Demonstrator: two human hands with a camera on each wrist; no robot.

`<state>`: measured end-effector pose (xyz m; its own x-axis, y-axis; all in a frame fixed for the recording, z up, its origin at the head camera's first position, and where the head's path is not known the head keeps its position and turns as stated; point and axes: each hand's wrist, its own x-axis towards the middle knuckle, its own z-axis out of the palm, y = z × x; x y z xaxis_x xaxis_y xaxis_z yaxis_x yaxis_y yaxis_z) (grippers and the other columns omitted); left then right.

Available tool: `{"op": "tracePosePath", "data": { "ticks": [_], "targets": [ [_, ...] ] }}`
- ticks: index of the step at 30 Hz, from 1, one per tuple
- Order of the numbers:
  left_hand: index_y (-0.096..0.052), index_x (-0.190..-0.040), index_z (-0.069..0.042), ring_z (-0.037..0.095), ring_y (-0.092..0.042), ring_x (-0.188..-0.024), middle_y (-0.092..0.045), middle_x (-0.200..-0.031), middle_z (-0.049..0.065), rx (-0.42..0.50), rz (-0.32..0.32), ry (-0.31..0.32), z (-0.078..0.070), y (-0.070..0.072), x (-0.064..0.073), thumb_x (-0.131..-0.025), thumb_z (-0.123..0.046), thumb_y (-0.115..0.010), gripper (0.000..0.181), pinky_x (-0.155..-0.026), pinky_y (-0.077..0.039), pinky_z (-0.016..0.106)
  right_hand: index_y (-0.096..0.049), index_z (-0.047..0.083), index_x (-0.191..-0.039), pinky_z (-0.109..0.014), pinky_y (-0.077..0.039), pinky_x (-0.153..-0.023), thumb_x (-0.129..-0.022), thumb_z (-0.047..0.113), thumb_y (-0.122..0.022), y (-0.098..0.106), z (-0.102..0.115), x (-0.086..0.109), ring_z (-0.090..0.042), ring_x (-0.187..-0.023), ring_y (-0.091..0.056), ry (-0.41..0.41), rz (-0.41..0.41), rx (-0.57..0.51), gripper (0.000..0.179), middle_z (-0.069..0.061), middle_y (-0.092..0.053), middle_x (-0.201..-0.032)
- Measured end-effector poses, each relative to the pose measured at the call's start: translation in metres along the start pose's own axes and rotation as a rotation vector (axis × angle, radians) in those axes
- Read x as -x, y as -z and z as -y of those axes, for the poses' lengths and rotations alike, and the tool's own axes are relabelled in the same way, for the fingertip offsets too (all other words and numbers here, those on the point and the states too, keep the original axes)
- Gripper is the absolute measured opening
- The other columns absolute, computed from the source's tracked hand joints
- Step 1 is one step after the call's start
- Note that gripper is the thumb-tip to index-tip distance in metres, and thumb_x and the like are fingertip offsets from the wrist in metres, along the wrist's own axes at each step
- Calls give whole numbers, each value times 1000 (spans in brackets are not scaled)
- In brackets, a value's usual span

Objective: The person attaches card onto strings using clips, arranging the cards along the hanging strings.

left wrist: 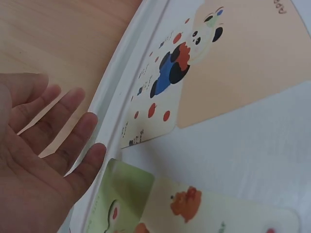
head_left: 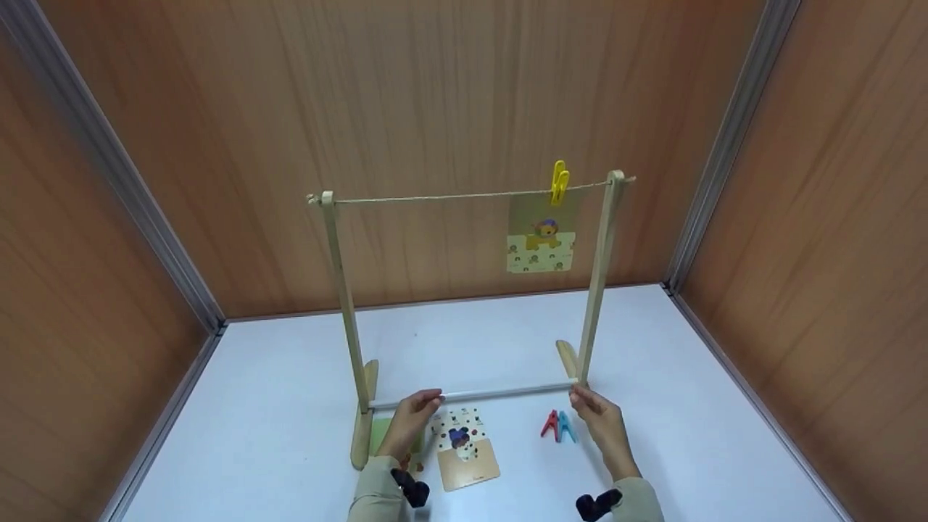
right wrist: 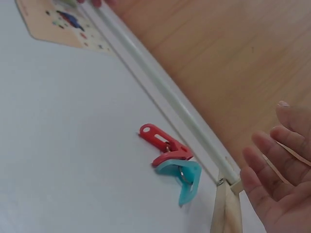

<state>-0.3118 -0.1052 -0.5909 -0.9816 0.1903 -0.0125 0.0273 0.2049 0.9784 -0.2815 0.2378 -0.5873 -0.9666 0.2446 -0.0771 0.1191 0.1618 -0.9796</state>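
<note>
My left hand [head_left: 410, 422] is by the white bottom rod [head_left: 507, 392] of a wooden frame, its fingers loosely bent with nothing between them in the left wrist view. Below it lie a panda card [head_left: 471, 467] and a green-and-cream card [left wrist: 189, 206], partly covered by the hand in the head view. My right hand [head_left: 602, 423] is near the foot of the right post [head_left: 600, 283], fingers relaxed and holding nothing. A red clothespin [head_left: 550, 424] and a blue clothespin [head_left: 566, 428] lie touching on the table, left of that hand.
A string [head_left: 435, 197] runs between the post tops. From it, near the right post, a yellow clothespin [head_left: 560, 183] holds a lion card [head_left: 541, 250]. The left post [head_left: 342, 290] stands on a wooden foot [head_left: 360, 442]. Wood-grain panels [head_left: 449, 87] enclose the white table [head_left: 254, 406].
</note>
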Motion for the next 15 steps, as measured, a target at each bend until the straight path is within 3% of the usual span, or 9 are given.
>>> {"op": "tracePosePath", "data": {
  "ticks": [8,15],
  "targets": [
    [-55,-127,3,34,-56,-119,-60,-126,21,-83,-12,-2,11,-3,-3,-99,-19,-53,36,-101,-45,46,-55,-1,-131,-25,-52,-90,-92,30,-65,1,-12,6,-22,-110,-63,-16,-11,-13,51,-16,-64,-124],
    [-58,-124,-1,25,-59,-106,-62,-118,15,-156,-35,52,16,-6,-6,-95,-14,-58,32,-90,-51,40,-56,0,-130,-41,-46,-101,-93,29,-63,1,-19,11,-31,-117,-56,-48,-29,66,48,-17,-62,-126]
  ]
}}
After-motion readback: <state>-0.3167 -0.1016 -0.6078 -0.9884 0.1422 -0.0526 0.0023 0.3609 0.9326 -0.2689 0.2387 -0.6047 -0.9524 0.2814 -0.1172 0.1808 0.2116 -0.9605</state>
